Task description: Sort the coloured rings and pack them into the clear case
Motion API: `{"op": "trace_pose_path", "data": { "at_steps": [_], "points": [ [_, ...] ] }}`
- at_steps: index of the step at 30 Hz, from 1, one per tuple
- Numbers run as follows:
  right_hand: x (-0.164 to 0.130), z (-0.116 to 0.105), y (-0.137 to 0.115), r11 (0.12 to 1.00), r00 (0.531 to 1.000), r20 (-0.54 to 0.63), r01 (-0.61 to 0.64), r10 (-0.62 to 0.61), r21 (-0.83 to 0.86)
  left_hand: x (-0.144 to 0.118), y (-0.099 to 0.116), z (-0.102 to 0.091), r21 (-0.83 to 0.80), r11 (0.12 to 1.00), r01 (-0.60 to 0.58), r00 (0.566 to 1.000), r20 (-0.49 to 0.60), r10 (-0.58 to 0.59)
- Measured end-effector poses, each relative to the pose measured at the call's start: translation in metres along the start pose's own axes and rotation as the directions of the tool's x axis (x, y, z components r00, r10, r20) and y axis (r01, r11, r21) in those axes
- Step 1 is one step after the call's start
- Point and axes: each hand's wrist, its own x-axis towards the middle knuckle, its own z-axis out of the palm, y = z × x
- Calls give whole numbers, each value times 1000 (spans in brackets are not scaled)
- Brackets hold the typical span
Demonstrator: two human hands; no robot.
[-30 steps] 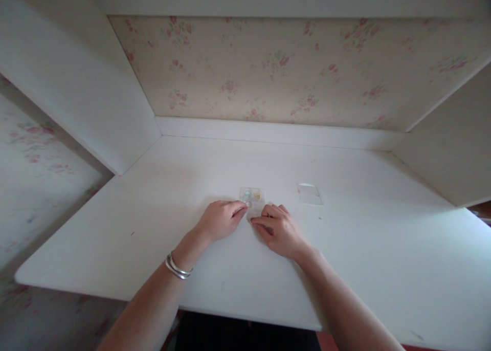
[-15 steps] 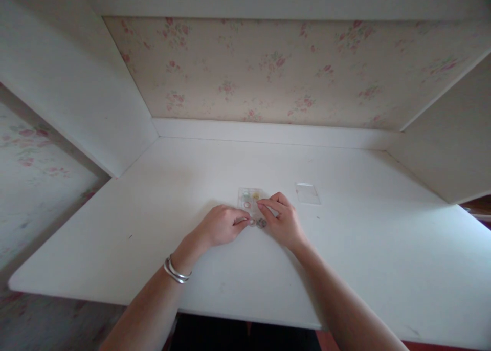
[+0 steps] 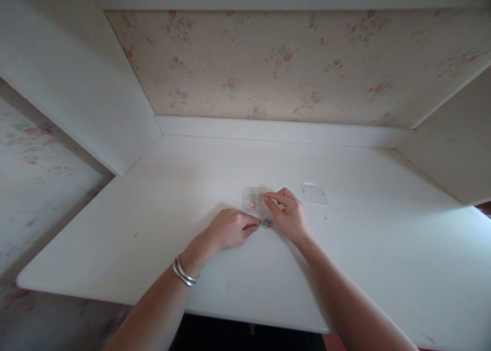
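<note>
A small clear plastic box (image 3: 252,199) with little coloured rings inside lies on the white desk (image 3: 215,177). My right hand (image 3: 288,217) rests at its right edge, index finger and thumb pinched at the box's upper right corner. My left hand (image 3: 230,228) lies curled just below the box, fingertips touching the desk by its near edge. A small dark ring (image 3: 267,223) sits on the desk between both hands. A silver bangle is on my left wrist.
A clear flat lid (image 3: 314,193) lies on the desk to the right of my right hand. White side panels and a floral back wall (image 3: 268,64) enclose the desk. The desk's front edge runs close to my forearms.
My right hand moved up from below the box to its right edge and upper corner, which uncovered the coloured rings and the dark ring. My left hand slid slightly back toward me.
</note>
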Motion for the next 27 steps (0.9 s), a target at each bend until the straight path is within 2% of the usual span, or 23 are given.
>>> {"op": "trace_pose_path", "data": {
  "at_steps": [3,6,12,15,18,23,27],
  "points": [
    [1,-4,3,999,998,-47,-49,49,10,0,0,2,-2,1000,-9,1000,-20,9],
    [0,-4,4,998,997,-39,-64,64,10,0,-1,1,-13,1000,-15,999,-46,15],
    [-5,-6,1,999,999,-21,-39,40,28,2,-2,-3,-99,995,-13,984,-178,-5],
    [-7,-10,-1,1000,998,59,8,-9,21,4,-4,-4,-100,994,45,962,-263,-70],
    [-10,-14,-4,990,983,145,127,-116,-65,6,-3,-5,-89,990,105,941,-314,-128],
    [-14,-23,-13,909,902,352,344,-250,-236,8,-1,-5,-40,984,172,933,-314,-175],
    [-16,-27,-18,875,864,427,403,-266,-269,9,-3,-2,-20,981,194,936,-295,-191]
  ]
}}
